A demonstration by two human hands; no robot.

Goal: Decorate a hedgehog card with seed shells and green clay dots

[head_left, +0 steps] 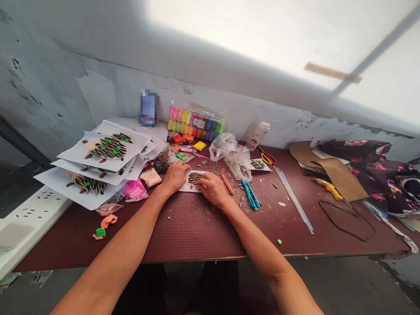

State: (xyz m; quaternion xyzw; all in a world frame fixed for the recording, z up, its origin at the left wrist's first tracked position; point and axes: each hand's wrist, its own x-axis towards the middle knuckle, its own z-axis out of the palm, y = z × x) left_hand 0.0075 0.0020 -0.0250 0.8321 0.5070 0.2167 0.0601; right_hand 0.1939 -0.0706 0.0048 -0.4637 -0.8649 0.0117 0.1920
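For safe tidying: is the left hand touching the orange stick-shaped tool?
No, the left hand is at the white paper sheet, and the orange stick-shaped tool lies right of the right hand.

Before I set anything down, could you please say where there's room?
Mostly bare: the table front between the forearms, and the strip between the clear sticks and yellow glue gun. Crowded: beyond the left hand and right hand, and at the paper stack.

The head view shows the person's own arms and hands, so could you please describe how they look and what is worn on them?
The left hand and right hand have no gloves. Both forearms are bare, tapering towards the wrists, with no sleeve, watch or bracelet visible. Any ring is too small to make out.
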